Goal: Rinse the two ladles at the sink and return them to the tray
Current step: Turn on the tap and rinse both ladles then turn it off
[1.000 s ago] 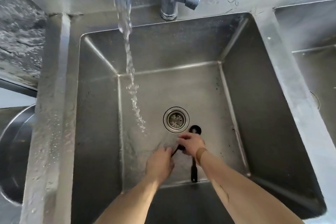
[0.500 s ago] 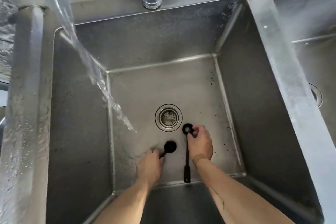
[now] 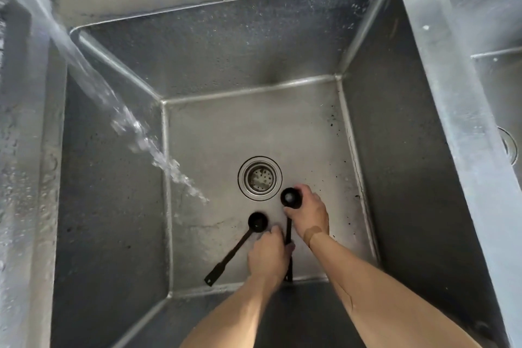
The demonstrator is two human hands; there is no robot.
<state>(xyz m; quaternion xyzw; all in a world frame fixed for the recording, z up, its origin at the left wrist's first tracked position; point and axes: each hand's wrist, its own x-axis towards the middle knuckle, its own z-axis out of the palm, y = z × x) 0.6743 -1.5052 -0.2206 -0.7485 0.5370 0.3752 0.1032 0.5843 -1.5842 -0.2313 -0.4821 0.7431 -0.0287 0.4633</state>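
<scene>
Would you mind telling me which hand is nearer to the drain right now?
Right. The right hand holds a ladle's bowl just beside the drain, to its lower right. The left hand sits farther back, toward the sink's near wall.

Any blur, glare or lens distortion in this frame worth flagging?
Head view: wide-angle bends the sink walls; the water stream is motion-smeared; both ladles are sharp, black with little detail; light is soft, without harsh glare.

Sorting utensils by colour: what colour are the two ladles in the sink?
Both ladles are black, seen in the head view.
</scene>
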